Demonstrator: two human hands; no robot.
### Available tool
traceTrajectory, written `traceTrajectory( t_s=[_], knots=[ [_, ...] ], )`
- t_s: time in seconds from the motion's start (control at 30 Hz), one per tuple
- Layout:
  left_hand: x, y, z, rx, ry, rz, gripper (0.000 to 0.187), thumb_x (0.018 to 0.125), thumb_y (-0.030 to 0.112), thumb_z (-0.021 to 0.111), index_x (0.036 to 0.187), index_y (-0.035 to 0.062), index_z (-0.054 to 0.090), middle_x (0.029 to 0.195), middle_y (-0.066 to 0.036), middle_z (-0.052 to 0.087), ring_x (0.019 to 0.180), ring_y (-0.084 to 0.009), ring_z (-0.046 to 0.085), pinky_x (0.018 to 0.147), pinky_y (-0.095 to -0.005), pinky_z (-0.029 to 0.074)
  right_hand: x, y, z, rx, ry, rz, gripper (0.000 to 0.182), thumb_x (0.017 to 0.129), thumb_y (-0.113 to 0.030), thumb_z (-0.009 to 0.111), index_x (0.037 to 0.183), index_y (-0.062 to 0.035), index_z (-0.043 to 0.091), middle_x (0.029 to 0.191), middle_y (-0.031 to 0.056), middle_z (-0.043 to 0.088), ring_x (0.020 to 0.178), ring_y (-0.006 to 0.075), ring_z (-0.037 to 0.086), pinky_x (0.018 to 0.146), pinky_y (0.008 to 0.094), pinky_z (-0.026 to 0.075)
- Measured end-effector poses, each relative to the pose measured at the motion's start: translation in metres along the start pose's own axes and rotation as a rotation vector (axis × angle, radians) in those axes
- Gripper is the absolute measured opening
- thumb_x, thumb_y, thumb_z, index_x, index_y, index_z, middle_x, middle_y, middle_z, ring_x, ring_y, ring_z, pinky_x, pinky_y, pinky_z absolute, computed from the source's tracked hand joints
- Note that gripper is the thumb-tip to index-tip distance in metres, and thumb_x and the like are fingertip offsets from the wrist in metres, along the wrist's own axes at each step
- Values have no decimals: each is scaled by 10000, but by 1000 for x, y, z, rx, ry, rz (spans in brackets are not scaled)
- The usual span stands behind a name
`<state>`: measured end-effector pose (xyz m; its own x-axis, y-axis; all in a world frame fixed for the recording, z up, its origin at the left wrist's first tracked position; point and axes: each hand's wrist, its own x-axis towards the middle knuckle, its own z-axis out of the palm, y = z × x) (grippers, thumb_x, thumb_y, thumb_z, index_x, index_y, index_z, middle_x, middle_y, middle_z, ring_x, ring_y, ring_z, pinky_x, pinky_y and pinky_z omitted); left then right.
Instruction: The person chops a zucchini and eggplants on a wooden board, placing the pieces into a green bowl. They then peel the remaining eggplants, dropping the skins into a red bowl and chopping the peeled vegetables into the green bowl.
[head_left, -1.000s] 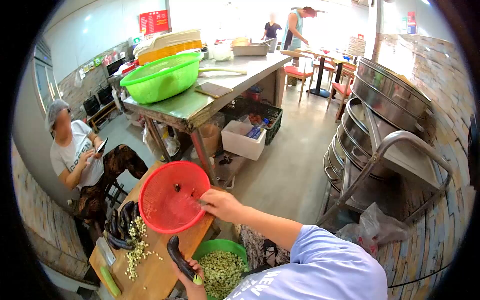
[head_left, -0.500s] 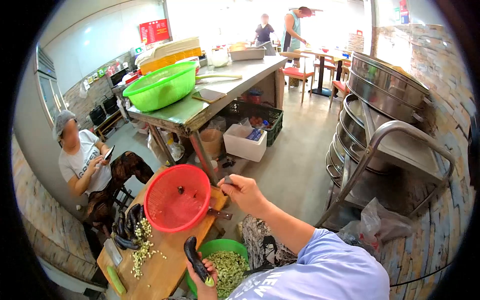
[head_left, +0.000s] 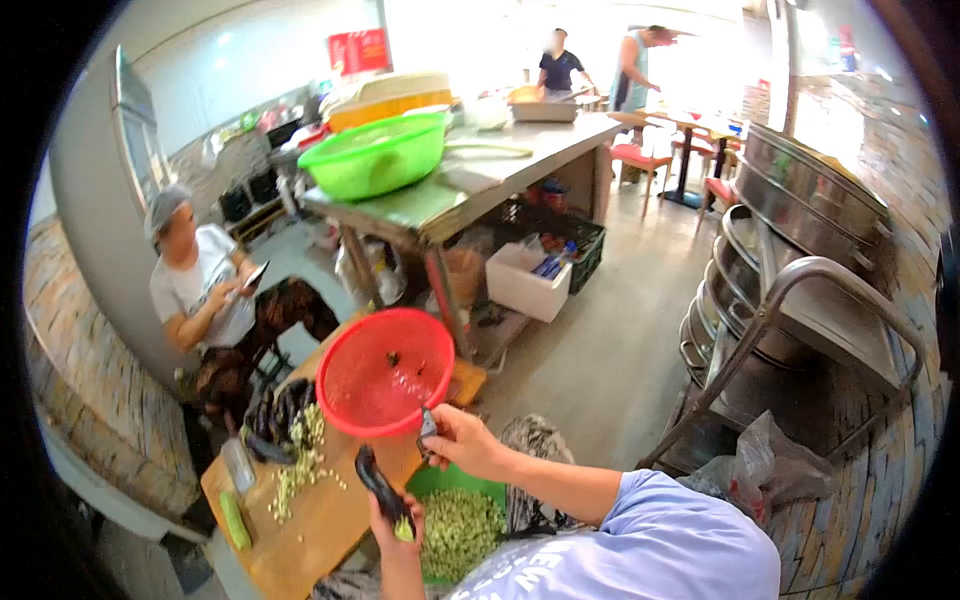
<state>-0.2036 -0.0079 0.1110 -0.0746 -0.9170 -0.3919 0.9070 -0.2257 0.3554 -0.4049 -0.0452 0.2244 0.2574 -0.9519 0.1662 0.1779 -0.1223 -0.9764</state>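
Observation:
My left hand (head_left: 396,522) is closed around the lower end of a dark purple eggplant (head_left: 378,487), its green stem end near my palm. My right hand (head_left: 462,442) grips a small dark hand tool (head_left: 428,428) that looks like a peeler, apart from the eggplant, by the rim of a red colander basin (head_left: 360,395). A few dark scraps lie in that basin. Below my hands a green tub (head_left: 427,482) holds chopped pale-green pieces (head_left: 460,530). More eggplants (head_left: 270,425) and diced pieces (head_left: 297,478) lie on the wooden board (head_left: 325,540).
A cleaver (head_left: 238,465) and a long pale-green vegetable (head_left: 234,520) lie on the board's left side. A seated person (head_left: 205,285) holds a phone. A metal table (head_left: 480,200) carries a green basin (head_left: 375,155). On the right stands a trolley (head_left: 800,290) with stacked steel pans.
My right hand with the tool has come down and left, nearer the eggplant. My left hand still holds the eggplant. The camera view has shifted, moving the surroundings rightward.

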Motion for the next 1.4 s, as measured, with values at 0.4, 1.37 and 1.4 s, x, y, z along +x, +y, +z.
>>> traceTrajectory(
  t_s=[0.4, 1.37, 1.4],
  knots=[
    [13, 36, 118, 359, -171, 240, 458, 950, 511, 382, 905, 77, 522, 665, -44, 552, 545, -148, 555, 468, -268, 465, 24, 1, 35, 300, -58, -63, 84, 894, -77, 587, 961, -38, 555, 892, 15, 610, 793, 94, 569, 738, 259, 470],
    [154, 76, 112, 357, -1, 98, 336, 990, 367, 358, 1012, 73, 518, 799, -78, 597, 678, -183, 605, 599, -333, 522, 299, 124, 1, -275, 457, -176, 70, 791, -55, 638, 818, -14, 588, 720, 37, 594, 671, 129, 541, 636, 286, 441],
    [154, 75, 120, 345, 42, 127, 340, 988, 366, 364, 1030, 66, 519, 811, -84, 607, 691, -187, 611, 619, -334, 526, 317, 144, -21, -145, 523, -124, 67, 802, -60, 635, 833, -19, 591, 743, 39, 602, 678, 126, 542, 631, 286, 440]
  ],
)
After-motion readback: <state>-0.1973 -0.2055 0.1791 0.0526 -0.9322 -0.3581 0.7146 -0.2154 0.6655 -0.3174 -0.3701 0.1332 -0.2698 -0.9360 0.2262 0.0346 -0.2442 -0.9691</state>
